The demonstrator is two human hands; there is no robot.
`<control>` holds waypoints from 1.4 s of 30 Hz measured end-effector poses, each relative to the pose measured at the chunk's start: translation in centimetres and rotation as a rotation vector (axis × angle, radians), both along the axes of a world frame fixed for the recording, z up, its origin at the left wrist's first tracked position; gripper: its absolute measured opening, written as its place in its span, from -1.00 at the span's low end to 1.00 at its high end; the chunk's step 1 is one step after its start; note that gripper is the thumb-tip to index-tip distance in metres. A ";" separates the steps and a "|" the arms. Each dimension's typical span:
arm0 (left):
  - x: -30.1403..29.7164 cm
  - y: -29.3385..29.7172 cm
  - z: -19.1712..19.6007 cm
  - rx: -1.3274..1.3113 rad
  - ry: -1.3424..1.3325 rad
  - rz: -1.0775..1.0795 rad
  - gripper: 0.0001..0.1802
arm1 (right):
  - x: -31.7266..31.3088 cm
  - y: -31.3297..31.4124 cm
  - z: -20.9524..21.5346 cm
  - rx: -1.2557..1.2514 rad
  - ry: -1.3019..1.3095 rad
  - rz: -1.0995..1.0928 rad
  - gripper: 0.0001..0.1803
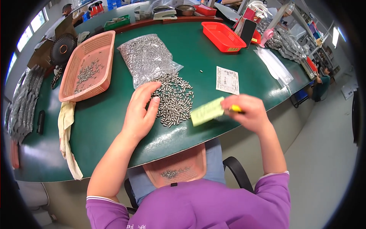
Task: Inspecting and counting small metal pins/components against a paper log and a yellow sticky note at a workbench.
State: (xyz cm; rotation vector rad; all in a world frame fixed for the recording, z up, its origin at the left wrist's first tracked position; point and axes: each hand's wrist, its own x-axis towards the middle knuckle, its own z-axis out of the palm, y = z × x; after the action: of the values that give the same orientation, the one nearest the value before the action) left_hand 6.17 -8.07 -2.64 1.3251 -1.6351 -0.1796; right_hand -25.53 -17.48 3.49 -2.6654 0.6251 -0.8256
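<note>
A pile of small metal pins (173, 103) lies on the green table in front of me. My left hand (140, 108) rests at the pile's left edge, thumb and fingers apart, holding nothing. My right hand (247, 112) is closed on one end of a pale green card (207, 112). The card is tilted, its far end close to the pile's right side. Something small and yellow (236, 108) shows at the same fingers; its kind is unclear. Behind the pile lies a clear plastic bag (145, 56) full of similar pins.
A pink basket (108, 68) with scattered pins stands at the left; another pink basket (152, 170) sits on my lap. A red tray (220, 35), a printed paper slip (227, 80) and clear plastic bags (275, 68) lie at the right. A cloth (66, 129) hangs over the left front edge.
</note>
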 end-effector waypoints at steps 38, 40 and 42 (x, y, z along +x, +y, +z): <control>-4.4 7.7 0.9 0.208 -0.246 0.296 -0.79 | 2.2 7.3 -5.6 0.522 -0.313 -0.217 -0.68; -4.5 7.1 0.8 0.308 -0.143 0.225 -0.79 | 1.6 8.3 -5.0 0.726 -0.417 -0.181 -0.65; -4.8 6.6 0.8 0.298 -0.194 0.224 -0.81 | 0.9 9.4 -4.6 0.775 -0.319 -0.153 -0.59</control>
State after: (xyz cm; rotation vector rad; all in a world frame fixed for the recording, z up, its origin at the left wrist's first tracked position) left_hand 1.40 -1.43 -1.83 1.7897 -1.6484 -0.1685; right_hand -24.63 -8.13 -1.15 -1.7689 0.8537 -0.8079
